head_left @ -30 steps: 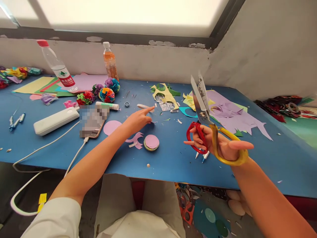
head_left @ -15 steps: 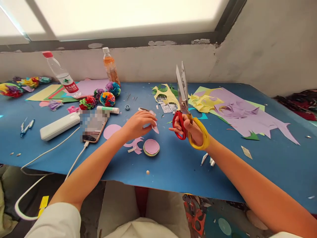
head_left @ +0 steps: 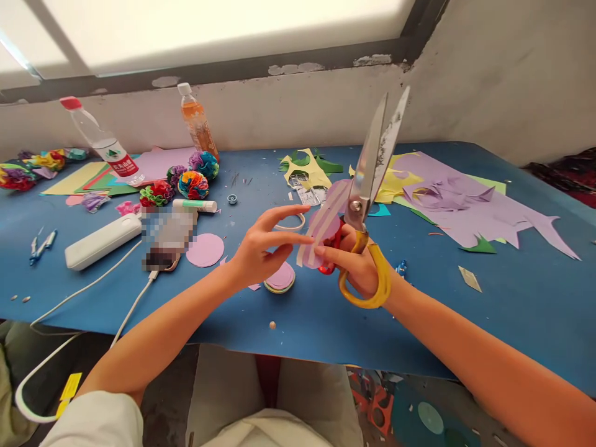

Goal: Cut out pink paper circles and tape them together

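Note:
My right hand (head_left: 356, 264) grips large scissors (head_left: 367, 161), their yellow and red handles round the fingers and the blades pointing up, slightly apart. Its thumb also pins a purple paper piece (head_left: 333, 205) with rounded edges and pale strips along it. My left hand (head_left: 261, 248) is open, fingers spread, one fingertip at the left edge of that paper. Below my left hand lies a stack of round paper discs (head_left: 280, 277), purple on top, partly covered by the hand. A larger purple paper circle (head_left: 205, 250) rests further left.
A roll of tape (head_left: 293, 222) lies behind my left hand. At left are a phone (head_left: 170, 239), a white power bank (head_left: 103, 241), a glue stick (head_left: 195, 205), paper pompoms (head_left: 193, 184) and two bottles (head_left: 199, 127). Purple paper scraps (head_left: 459, 195) spread at right.
My left hand has moved slightly down and opened. The purple paper is now in my right hand, spread out beside the scissors. The scissors have tilted right and come nearer, their blades wider apart.

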`<action>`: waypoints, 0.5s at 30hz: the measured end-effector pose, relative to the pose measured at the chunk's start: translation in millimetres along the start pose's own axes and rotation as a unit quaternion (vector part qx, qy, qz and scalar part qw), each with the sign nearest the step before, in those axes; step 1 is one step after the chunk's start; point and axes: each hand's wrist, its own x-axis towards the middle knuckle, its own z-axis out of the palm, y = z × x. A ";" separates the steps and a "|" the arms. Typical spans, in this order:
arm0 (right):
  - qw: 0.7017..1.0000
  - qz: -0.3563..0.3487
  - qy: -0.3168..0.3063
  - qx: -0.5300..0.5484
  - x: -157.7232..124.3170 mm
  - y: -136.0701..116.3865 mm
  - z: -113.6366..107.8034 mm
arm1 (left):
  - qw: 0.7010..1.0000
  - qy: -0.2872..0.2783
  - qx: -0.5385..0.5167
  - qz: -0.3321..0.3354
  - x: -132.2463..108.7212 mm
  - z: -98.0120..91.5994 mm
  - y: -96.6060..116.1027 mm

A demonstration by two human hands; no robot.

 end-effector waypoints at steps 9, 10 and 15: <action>0.994 0.058 -0.055 -0.078 -2.0 -14.8 -9.1 | 0.819 -0.138 -0.269 -0.488 11.1 -1.9 21.1; 0.994 0.063 -0.062 -0.071 -3.1 -15.0 -7.2 | 0.815 -0.138 -0.274 -0.491 11.0 -1.7 20.8; 0.998 0.040 -0.034 -0.046 -5.1 -9.6 -0.1 | 0.820 -0.060 -0.315 -0.475 6.9 1.6 17.4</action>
